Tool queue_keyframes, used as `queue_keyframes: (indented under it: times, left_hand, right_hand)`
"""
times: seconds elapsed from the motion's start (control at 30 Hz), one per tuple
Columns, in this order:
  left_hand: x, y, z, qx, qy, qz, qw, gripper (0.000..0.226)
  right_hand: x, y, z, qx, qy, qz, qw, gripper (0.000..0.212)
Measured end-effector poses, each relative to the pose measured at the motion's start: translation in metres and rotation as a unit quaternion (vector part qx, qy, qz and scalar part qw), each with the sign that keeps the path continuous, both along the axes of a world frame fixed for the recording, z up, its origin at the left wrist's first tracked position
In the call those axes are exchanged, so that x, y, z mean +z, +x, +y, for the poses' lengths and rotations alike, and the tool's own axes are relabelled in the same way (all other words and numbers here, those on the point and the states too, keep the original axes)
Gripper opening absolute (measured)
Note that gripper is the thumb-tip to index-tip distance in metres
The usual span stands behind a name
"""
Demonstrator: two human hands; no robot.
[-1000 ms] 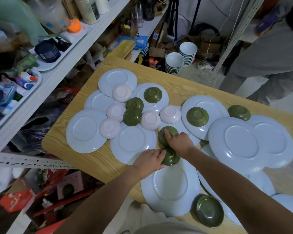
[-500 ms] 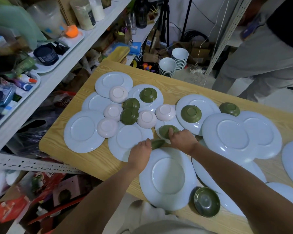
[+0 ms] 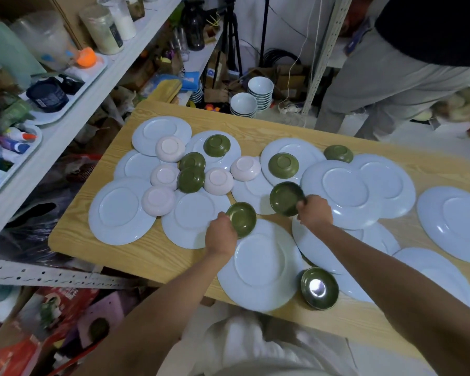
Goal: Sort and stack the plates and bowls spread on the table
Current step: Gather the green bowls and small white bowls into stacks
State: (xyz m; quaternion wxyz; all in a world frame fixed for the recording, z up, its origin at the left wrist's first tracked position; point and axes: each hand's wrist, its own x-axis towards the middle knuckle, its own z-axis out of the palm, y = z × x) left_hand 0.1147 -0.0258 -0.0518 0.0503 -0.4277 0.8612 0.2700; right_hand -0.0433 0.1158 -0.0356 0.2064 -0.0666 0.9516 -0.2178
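Eight green bowls (image 3: 283,165) show on or over the counter (image 3: 147,256). Five lie upside down, one stands upright at the near edge, and two tilted ones are in the hands. The left hand (image 3: 220,234) grasps one by its rim, just beyond the front plate. The right hand (image 3: 314,213) grasps the other, a little farther back. Five pink bowls (image 3: 218,181) lie upside down towards the left. The pale plates (image 3: 122,210) number about fourteen, but overlaps and the right arm hide some, so the exact count is unclear.
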Motion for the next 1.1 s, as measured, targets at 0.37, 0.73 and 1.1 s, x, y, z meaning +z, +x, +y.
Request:
queue_keyframes:
  times: [0.37,0.73,1.1]
  left_hand:
    - [0.014,0.017,0.071,0.049,0.078,0.082,0.992,0.027]
    - [0.012,0.024,0.123,0.086,0.215,0.084,0.969,0.032]
    - [0.014,-0.011,0.096,-0.063,0.265,0.02,0.962,0.032]
  right_hand:
    - [-0.008,0.044,0.117,-0.148,-0.109,-0.075,0.98,0.037]
    - [-0.016,0.108,0.181,-0.112,-0.082,-0.07,0.988,0.031]
    - [-0.044,0.133,0.171,-0.167,0.001,-0.022,0.986,0.036]
